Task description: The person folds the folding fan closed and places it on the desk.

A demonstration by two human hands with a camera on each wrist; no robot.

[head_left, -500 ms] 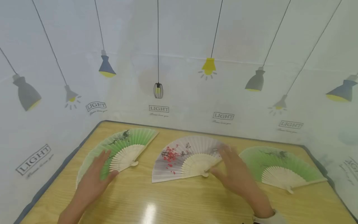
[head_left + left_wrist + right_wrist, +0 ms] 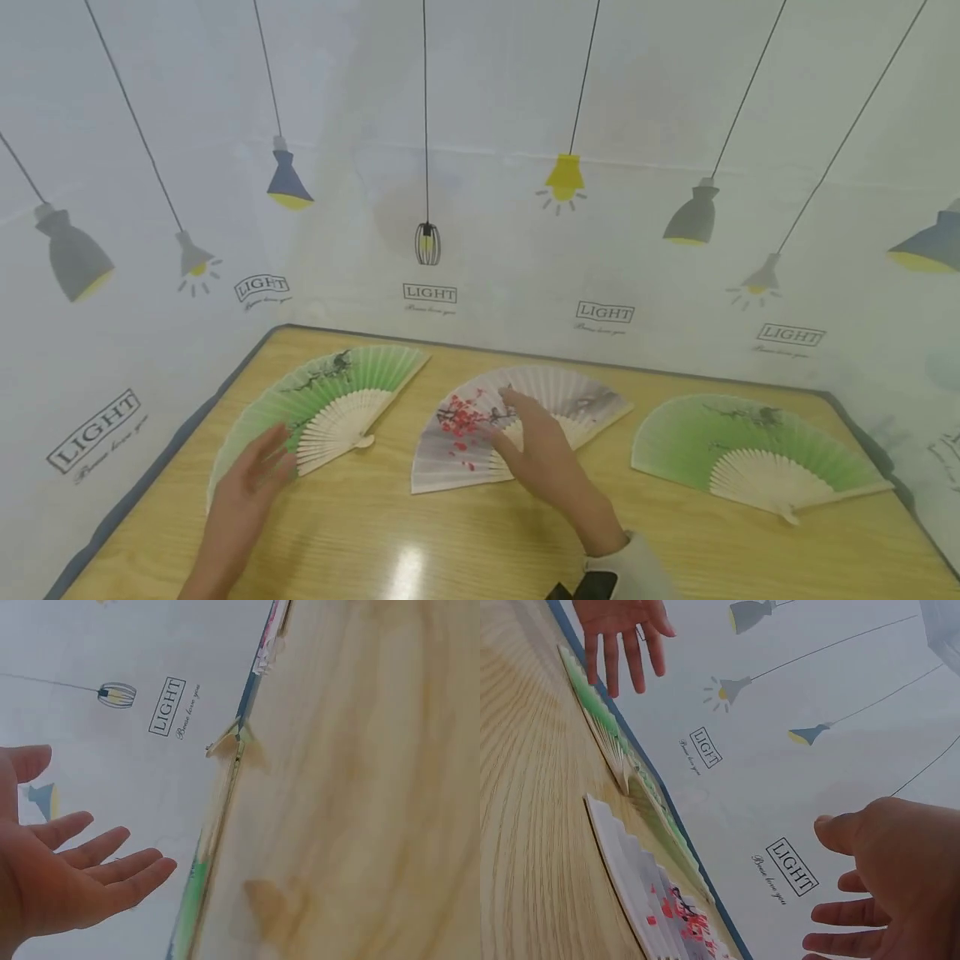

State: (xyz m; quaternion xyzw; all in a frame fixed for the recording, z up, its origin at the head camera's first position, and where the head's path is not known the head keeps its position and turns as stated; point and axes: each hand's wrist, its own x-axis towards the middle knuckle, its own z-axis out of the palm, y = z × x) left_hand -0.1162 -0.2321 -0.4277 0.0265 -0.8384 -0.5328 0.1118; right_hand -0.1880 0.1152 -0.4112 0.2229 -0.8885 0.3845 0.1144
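Two hands (image 2: 246,492) (image 2: 546,457) | leftmost green fan (image 2: 315,408): beneath left | flowered fan (image 2: 465,425): beneath right

There are three fans (image 2: 750,433), two hands (image 2: 543,454), one table (image 2: 480,542) and, in the head view, eight printed lamps (image 2: 565,173).

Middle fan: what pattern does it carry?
The middle fan carries red blossoms on a pale greyish ground, clearest in the head view.
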